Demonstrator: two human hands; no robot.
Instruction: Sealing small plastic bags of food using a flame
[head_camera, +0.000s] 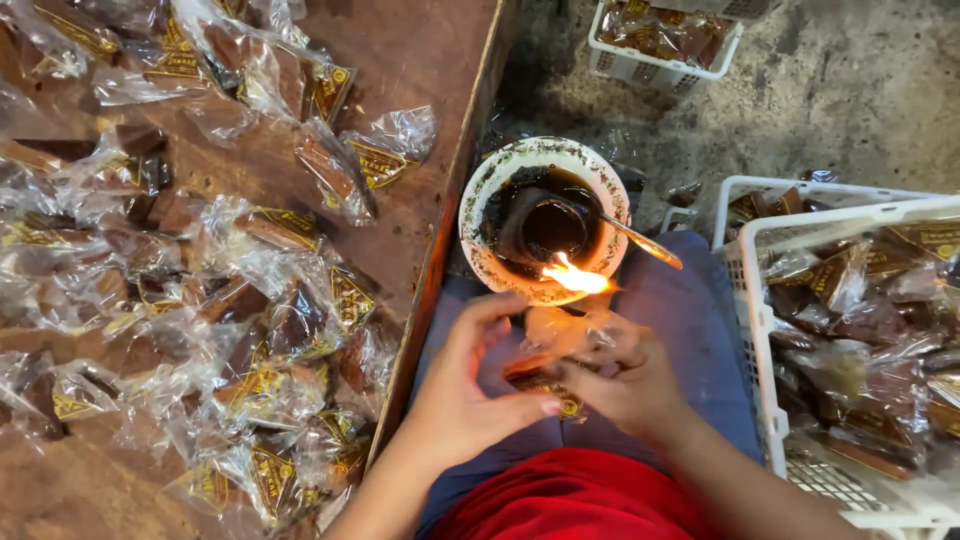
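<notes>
Both hands, left (462, 390) & right (625, 375), pinch a clear sweet packet (550, 345) w/ its top edge at flame (575, 278) over bowl (480, 200); white basket (745, 270) just right.

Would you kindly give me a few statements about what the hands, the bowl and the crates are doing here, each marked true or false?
1. Both hands, left hand and right hand, hold one clear packet close to a small flame. True.
2. The flame burns at the rim of a white bowl holding dark liquid. True.
3. The bowl is empty. False: a metal spoon rests in it.
4. The white crate on the person's right holds wrapped packets. True.
5. The wooden board is bare. False: many wrapped packets lie on it.
</notes>
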